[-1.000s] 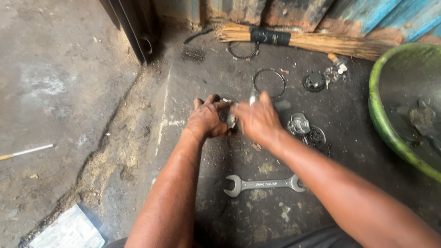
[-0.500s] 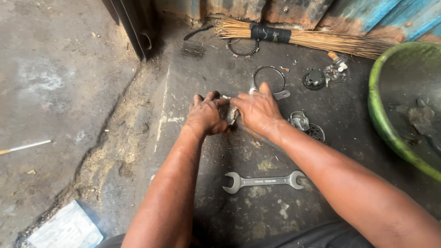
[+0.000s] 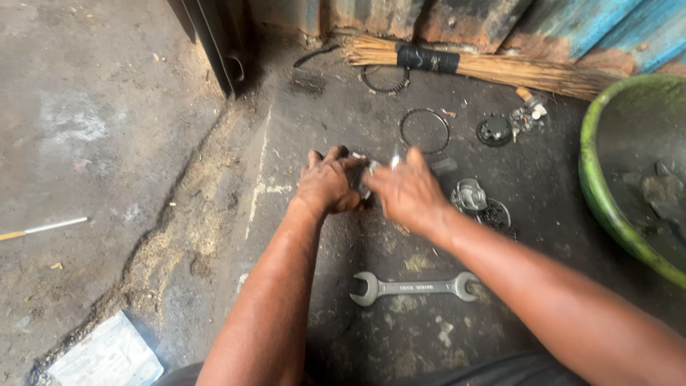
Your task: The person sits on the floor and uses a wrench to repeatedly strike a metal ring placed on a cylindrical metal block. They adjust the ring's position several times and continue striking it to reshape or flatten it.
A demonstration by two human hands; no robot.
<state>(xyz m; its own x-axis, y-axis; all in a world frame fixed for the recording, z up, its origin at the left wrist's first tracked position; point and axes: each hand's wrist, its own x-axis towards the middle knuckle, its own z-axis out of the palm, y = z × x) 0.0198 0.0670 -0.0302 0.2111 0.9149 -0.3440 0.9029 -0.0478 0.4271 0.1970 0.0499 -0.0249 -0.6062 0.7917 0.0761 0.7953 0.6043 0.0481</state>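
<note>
A small metal part (image 3: 369,179) sits at the frame's centre, gripped between the left hand (image 3: 327,182), fingers curled around it, and the blurred right hand (image 3: 406,191), pinching it. A double-ended spanner (image 3: 414,287) lies at six o'clock, a wire ring (image 3: 424,131) at twelve, a green basin (image 3: 597,186) at three.

head cam | above, tilted down and forward | close over concrete floor (image 3: 107,143) | far edge: wall base | single view

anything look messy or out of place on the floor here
Yes. Loose parts lie scattered on the oily floor beyond both hands: a thin ring, a round black cap, a metal piece. A double-ended wrench lies apart, nearer the person.
</note>
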